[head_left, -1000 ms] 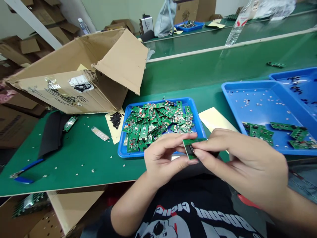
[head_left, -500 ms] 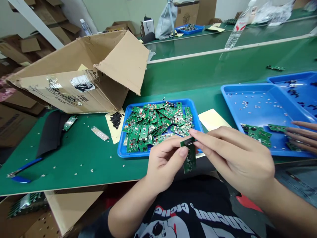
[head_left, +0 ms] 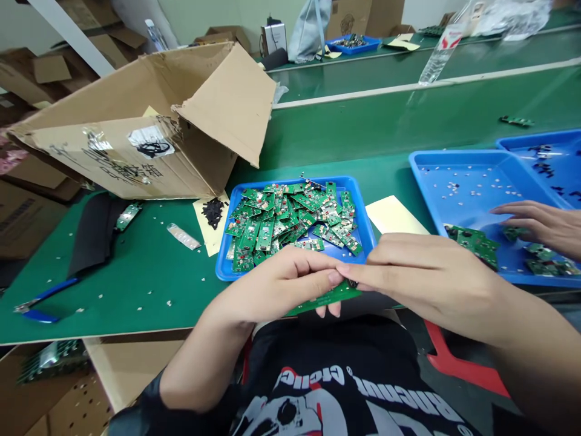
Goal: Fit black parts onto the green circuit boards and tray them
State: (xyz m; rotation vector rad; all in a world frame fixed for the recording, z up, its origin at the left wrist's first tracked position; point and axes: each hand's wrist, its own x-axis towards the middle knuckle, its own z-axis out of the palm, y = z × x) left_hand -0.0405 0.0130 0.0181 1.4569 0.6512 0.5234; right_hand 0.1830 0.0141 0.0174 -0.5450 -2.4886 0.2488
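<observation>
A green circuit board [head_left: 329,298] is gripped in my left hand [head_left: 290,278], tilted, in front of my shirt and near the table edge. My right hand [head_left: 417,272] has its fingertips pressed together at the board's upper end, by a small black part [head_left: 351,283]. Whether those fingertips hold the board itself or the black part is hard to make out. Just beyond my hands, a blue tray [head_left: 222,266] holds a heap of small green circuit boards [head_left: 265,227]. Small black pieces [head_left: 213,213] lie on a yellow paper left of that tray.
Left stand a large cardboard box [head_left: 190,163], blue-handled cutters [head_left: 45,300] and a black sheet [head_left: 93,236]. At right, a co-worker's hand [head_left: 544,227] reaches into another blue tray [head_left: 454,158] of boards. A plastic bottle [head_left: 438,57] stands on the ledge behind.
The board in my left hand has swung from hanging upright to lying nearly level, and both hands have come lower. The co-worker's hand has moved left over the tray.
</observation>
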